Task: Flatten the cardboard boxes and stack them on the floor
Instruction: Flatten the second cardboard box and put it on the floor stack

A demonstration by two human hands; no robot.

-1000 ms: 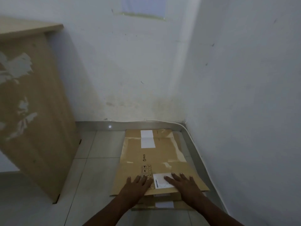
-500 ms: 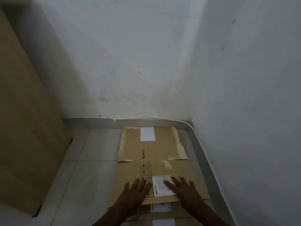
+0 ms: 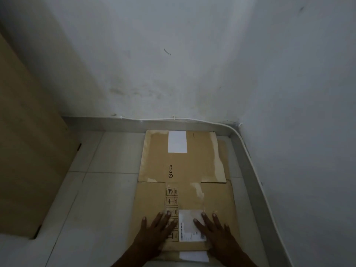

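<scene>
The pale plastered wall [image 3: 173,54] rises ahead of and to the right of both grips, scuffed and stained low down. Left of the left grip stands a cabinet [image 3: 28,151] of light wood-grain board. Grey glossy floor tiles [image 3: 96,209] spread under everything, and a thin white cable [image 3: 192,119] runs along the skirting beyond the grips.

The flattened cardboard box [image 3: 212,199] lies on the floor in the corner, directly under both grips, brown and smooth with shiny tape streaks. Its far panel carries the printed word "PICO" [image 3: 170,170] and a blank white sticker [image 3: 177,141]. Edges of another flat box [image 3: 221,151] show beneath it.

The left grip [image 3: 154,232] is released, palm down, fingers straight and spread, pressing flat on the near panel. The right grip [image 3: 215,230] lies the same way just beside it, released, fingers straight.

Between them sits a white shipping label [image 3: 189,226]; its print is too small to read. The right grip's fingertips rest on it. A column of black handling symbols [image 3: 172,201] runs ahead of the left grip's fingertips.
</scene>
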